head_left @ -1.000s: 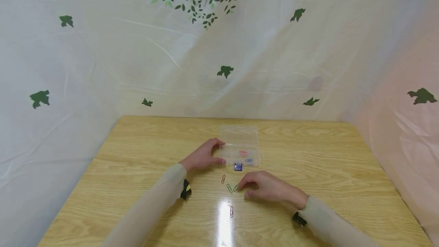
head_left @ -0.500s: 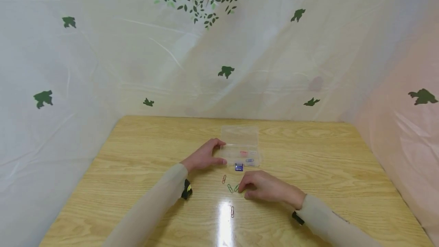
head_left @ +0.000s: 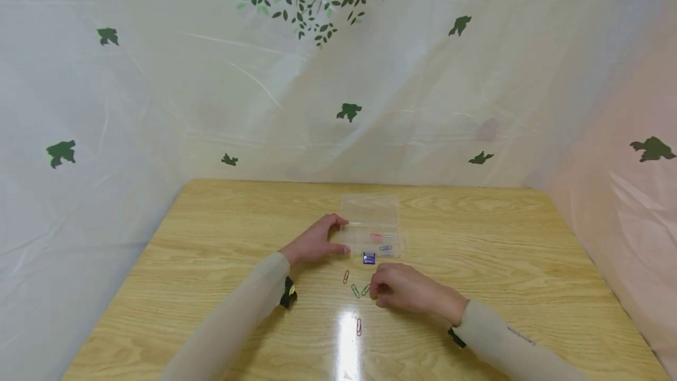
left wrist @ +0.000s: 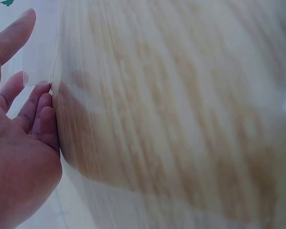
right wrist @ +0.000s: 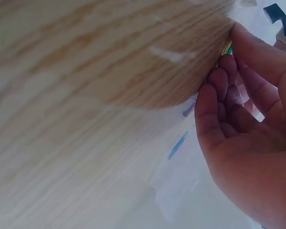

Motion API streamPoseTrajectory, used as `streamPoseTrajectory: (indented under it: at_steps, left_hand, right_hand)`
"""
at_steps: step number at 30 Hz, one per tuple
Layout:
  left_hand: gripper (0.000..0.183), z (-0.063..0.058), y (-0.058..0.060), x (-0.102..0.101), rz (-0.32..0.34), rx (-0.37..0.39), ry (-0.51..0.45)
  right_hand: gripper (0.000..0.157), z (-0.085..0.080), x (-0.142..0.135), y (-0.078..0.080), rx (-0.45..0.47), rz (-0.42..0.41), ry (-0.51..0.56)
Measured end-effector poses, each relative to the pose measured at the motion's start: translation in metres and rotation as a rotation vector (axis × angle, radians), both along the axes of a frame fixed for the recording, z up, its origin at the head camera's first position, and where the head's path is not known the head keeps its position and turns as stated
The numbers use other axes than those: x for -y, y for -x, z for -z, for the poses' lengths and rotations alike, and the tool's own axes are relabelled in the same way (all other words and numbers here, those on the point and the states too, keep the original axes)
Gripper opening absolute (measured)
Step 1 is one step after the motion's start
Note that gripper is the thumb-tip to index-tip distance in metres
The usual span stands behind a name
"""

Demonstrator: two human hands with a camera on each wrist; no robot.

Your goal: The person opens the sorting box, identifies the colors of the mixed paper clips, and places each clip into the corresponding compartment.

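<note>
My left hand [head_left: 316,241] holds the left side of a clear plastic box [head_left: 354,240], thumb at its front corner and fingers at the back. The box's lid [head_left: 369,209] stands open behind it. Pink, white and blue clips lie in its right part. My right hand [head_left: 415,291] is down on the table with curled fingers; its thumb and fingertips pinch at a small paper clip, mostly hidden. Yellow and green show between those fingertips in the right wrist view. Just left of them lie a green paper clip [head_left: 366,289] and another green paper clip [head_left: 355,291].
A dark blue small item [head_left: 369,258] sits at the box's front edge. One red paper clip [head_left: 346,277] lies left of the green ones, and a dark red paper clip [head_left: 359,327] lies nearer me. The wooden table [head_left: 222,216] meets a patterned curtain [head_left: 285,110] behind.
My right thumb and index finger have come closer together beside the green paper clip. The left hand and the box have stayed in place.
</note>
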State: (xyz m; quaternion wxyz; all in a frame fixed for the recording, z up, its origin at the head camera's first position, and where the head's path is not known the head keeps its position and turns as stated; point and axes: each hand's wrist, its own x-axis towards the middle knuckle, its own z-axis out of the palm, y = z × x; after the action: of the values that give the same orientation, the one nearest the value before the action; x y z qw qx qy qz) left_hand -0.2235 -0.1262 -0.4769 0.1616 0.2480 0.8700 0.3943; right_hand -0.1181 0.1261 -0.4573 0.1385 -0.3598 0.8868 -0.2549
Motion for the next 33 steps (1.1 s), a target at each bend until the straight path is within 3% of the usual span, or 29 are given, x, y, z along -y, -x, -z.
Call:
streamPoseTrajectory:
  at_steps: [9,18,33]
  left_hand:
    - [0.064,-0.001,-0.001,-0.001,-0.012,0.014,0.0]
    - [0.065,-0.002,-0.001,-0.002,-0.005,0.007,-0.003]
    - [0.065,0.001,0.0,0.001,0.002,-0.008,-0.009]
  right_hand:
    - [0.015,-0.004,0.0,-0.001,-0.01,-0.009,-0.037]
    - [0.011,-0.005,-0.002,-0.002,0.129,0.085,0.057]
    - [0.007,-0.007,-0.002,0.009,0.002,0.204,0.212]
